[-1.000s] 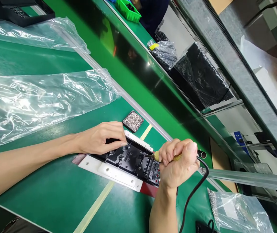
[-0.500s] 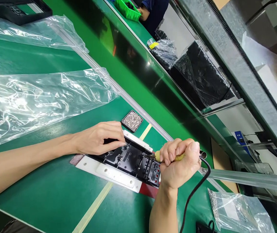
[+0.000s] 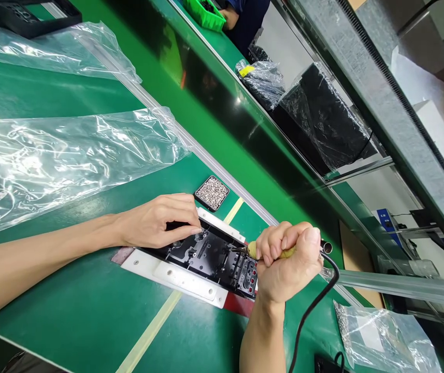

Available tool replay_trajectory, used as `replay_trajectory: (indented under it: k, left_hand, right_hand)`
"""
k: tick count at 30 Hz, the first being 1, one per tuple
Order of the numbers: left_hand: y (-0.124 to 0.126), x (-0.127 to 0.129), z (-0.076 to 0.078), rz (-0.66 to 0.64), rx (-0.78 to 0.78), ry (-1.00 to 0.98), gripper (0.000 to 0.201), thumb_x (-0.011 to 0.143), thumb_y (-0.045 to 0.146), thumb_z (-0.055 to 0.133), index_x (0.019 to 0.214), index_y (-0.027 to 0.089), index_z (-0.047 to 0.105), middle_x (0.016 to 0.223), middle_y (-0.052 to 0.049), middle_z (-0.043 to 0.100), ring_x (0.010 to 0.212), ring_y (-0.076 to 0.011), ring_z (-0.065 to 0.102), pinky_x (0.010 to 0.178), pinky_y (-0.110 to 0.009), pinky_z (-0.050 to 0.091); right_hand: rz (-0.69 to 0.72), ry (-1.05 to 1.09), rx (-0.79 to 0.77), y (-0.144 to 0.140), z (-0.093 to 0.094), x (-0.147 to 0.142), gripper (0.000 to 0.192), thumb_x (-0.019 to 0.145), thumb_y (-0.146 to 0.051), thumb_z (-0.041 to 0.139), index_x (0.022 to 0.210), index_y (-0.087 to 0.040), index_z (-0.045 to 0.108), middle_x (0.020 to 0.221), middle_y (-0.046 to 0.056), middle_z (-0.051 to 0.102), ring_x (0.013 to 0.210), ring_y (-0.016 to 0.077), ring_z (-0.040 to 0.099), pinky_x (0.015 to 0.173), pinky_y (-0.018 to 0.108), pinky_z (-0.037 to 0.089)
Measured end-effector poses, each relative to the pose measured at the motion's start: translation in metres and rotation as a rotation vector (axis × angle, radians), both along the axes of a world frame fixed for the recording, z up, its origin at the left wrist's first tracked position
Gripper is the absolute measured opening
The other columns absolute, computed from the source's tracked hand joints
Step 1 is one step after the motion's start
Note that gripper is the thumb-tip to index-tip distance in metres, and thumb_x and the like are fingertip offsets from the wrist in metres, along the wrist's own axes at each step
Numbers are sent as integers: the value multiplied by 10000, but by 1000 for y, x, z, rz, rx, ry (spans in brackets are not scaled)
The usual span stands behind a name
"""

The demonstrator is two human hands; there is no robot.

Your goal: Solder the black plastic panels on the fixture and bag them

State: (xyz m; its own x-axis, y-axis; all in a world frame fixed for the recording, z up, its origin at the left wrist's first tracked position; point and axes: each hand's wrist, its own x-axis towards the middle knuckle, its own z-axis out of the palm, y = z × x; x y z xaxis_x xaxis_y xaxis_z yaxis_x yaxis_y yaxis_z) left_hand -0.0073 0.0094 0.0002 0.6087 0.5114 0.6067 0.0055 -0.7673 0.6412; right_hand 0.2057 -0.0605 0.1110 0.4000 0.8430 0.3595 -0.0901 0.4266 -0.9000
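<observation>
A black plastic part (image 3: 210, 256) lies in a white fixture (image 3: 175, 277) on the green table. My left hand (image 3: 159, 221) rests on the part's left end, fingers pressing down on it. My right hand (image 3: 287, 261) is closed in a fist around an electric screwdriver (image 3: 252, 250) with a yellowish grip. Its bit points left and touches the part near the middle. A black cable (image 3: 311, 311) runs from the tool's rear down toward me.
A small black tray of screws (image 3: 212, 192) sits just beyond the fixture. Large clear plastic bags (image 3: 62, 160) cover the table's left side. A small clear bag (image 3: 385, 342) lies at lower right. Bagged black items (image 3: 323, 122) sit beyond the conveyor rail. Another person (image 3: 245, 15) is far back.
Almost nothing differs. My right hand with the screwdriver has shifted very slightly; my left hand stays on the part.
</observation>
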Motion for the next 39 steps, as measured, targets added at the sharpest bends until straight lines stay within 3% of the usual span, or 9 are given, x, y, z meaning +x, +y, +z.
replay_trajectory:
  k: [39]
  left_hand:
    - [0, -1, -3, -24, 12, 9, 111, 1013, 100, 654, 1050, 185, 716, 959, -34, 742, 879, -163, 608, 850, -331, 481]
  right_hand:
    - [6, 4, 8, 0, 2, 0, 455, 989, -373, 624, 603, -200, 458, 464, -80, 378, 339, 63, 307, 307, 190, 299]
